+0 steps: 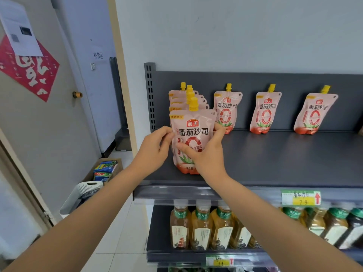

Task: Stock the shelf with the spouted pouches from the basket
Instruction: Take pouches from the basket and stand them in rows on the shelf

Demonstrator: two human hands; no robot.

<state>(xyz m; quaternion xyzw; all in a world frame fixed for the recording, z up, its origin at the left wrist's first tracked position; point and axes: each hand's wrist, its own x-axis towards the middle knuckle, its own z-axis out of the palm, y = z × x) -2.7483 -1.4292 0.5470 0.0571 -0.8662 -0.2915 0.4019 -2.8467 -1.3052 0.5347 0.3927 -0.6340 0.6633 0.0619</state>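
1. Fingers [167, 134] of left hand [155, 148] and right hand [208, 156] pinch the front pouch [191, 130] at both edges, likely to steady it upright.
2. It stands on the shelf [275, 160], mid-frame, fronting a pouch row [182, 99].
3. The basket [78, 195] sits lower left.

The front pouch [191, 132] is hiding the pouches [175, 94] behind it, so I am not getting a count. My right hand [208, 156] is covering its lower corner, my left forearm [94, 209] is blocking part of the basket [89, 187], and the price tag [300, 197] is showing blurred.
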